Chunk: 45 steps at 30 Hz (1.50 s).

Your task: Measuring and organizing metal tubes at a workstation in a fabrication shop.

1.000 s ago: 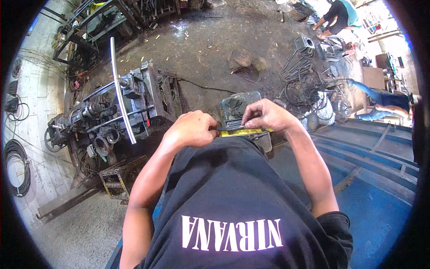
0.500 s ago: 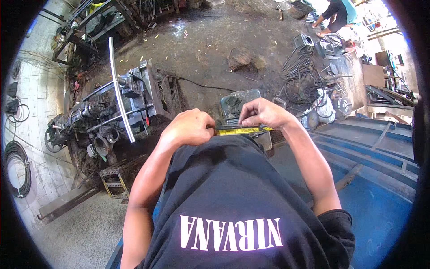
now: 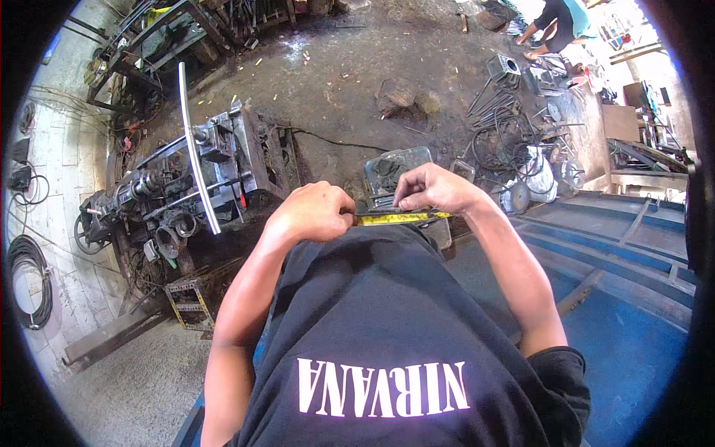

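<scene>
My left hand (image 3: pixel 316 212) is closed, knuckles up, in front of my body, with the left end of a yellow tape measure blade (image 3: pixel 402 218) in its grip. The blade stretches to the right, close to my dark shirt, and passes just under my right hand (image 3: pixel 432 190). That hand's thumb and fingertips are pinched together above the blade; whatever they hold is too small to make out. Beyond the blade, between my hands, lies a grey tray (image 3: pixel 402 165) with thin metal pieces at its near edge.
A greasy lathe-like machine (image 3: pixel 194 171) stands to the left, with a long pale metal strip (image 3: pixel 195 149) across it. Blue metal framework (image 3: pixel 603 253) spreads at the right. Cables and rods (image 3: pixel 499 127) clutter the floor. Another person (image 3: pixel 558 30) bends down at the far right.
Both hands keep nearly the same pose. My right hand has shifted very slightly left, with its pinched fingertips still just above the yellow blade.
</scene>
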Motion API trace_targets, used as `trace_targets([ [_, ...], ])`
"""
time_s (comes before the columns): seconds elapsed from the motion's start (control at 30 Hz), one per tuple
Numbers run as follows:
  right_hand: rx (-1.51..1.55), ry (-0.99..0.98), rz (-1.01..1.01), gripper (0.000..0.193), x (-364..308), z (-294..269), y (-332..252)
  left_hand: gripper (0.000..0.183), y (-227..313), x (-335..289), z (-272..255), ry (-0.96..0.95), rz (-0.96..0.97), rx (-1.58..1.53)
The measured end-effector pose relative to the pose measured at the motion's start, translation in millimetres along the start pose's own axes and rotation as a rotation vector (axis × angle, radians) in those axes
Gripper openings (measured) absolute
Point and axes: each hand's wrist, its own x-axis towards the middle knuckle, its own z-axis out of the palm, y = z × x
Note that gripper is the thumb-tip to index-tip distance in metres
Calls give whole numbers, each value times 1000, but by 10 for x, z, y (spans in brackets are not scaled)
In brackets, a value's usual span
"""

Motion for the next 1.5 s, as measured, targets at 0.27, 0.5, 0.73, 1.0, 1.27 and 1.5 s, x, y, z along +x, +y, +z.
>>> trace_targets([
  [0.27, -9, 5, 2, 15, -29, 15, 12, 24, 15, 5, 16, -11, -10, 10],
  [0.5, 39, 12, -44, 15, -43, 28, 57, 24, -5, 15, 42, -7, -9, -12],
  [0.73, 44, 16, -43, 16, -32, 31, 93, 24, 4, 13, 49, -13, -18, -7],
  [1.0, 42, 9, 14, 18, -44, 30, 39, 24, 11, 19, 38, -18, -20, -7],
  [1.27, 46, 12, 15, 19, -35, 28, 47, 25, -20, 29, 57, -12, -17, -18],
  [1.5, 33, 12, 13, 18, -47, 29, 47, 25, -34, 37, 71, 0, -3, -19],
])
